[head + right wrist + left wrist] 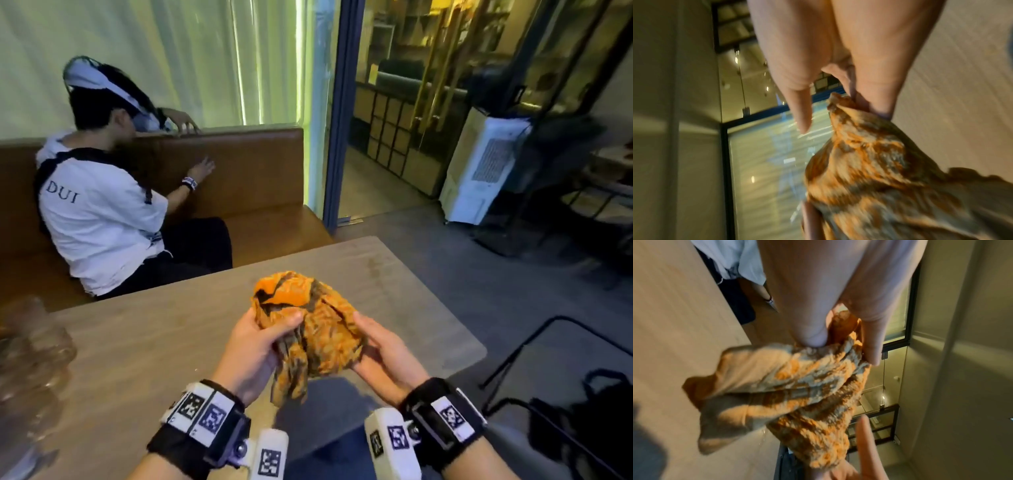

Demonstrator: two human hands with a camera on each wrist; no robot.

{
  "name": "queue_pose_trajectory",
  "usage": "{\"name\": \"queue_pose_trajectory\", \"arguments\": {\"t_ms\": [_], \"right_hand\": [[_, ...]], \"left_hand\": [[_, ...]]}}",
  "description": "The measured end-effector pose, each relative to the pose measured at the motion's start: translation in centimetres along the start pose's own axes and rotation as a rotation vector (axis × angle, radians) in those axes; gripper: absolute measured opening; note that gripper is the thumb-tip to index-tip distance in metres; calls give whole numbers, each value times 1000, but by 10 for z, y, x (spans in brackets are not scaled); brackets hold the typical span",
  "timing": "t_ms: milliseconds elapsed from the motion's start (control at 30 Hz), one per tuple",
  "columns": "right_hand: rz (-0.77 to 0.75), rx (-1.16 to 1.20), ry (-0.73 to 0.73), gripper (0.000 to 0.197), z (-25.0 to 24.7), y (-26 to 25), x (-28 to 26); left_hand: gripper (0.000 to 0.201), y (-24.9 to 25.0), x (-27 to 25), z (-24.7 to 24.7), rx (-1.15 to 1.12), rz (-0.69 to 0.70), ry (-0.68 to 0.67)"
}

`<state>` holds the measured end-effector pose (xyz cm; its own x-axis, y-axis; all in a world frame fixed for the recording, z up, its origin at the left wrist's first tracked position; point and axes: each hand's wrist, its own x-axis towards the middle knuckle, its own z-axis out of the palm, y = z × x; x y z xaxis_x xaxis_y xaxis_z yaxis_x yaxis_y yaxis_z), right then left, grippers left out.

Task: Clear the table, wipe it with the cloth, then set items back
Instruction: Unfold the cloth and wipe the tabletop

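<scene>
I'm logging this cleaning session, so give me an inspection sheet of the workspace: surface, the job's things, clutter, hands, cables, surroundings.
Surface: wooden table, mostly bare ahead of the hands.
Job's things: orange patterned cloth, bunched up, held above the table's near edge.
Clutter: blurred glassware at the table's left end.
Hands: left hand grips the cloth with thumb on top; right hand cradles its other side, fingers curled under it.
Cables: nothing seen.
Surroundings: another person on the brown bench; white air cooler by the doorway; black chair frame at right.
</scene>
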<state>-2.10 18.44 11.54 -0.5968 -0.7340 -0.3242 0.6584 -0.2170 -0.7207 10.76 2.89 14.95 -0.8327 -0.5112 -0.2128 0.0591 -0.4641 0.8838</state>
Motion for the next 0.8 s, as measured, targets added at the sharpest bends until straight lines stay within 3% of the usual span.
{"name": "queue_pose_trajectory", "arguments": {"t_ms": [100, 233, 367, 467, 600, 700, 800], "right_hand": [[33, -138, 134, 47, -21, -18, 5], [-80, 52, 210, 38, -66, -66, 23], [-100, 29, 303, 35, -87, -69, 41], [-217, 68, 248, 44, -93, -92, 50], [-68, -318, -43, 67, -92, -106, 60], [-145, -352, 62, 59, -95, -128, 68], [-258, -268, 148, 51, -102, -163, 78]], "left_hand": [[40, -17, 17, 29, 1, -51, 57], [34, -22, 39, 22, 0, -196, 132], [36, -30, 57, 22, -13, -287, 103], [40, -29, 74, 32, -40, -215, 76], [42, -21, 108, 38, 2, -156, 140], [37, -7, 133, 33, 106, -68, 59], [49, 15, 155, 25, 210, 12, -69]]}}
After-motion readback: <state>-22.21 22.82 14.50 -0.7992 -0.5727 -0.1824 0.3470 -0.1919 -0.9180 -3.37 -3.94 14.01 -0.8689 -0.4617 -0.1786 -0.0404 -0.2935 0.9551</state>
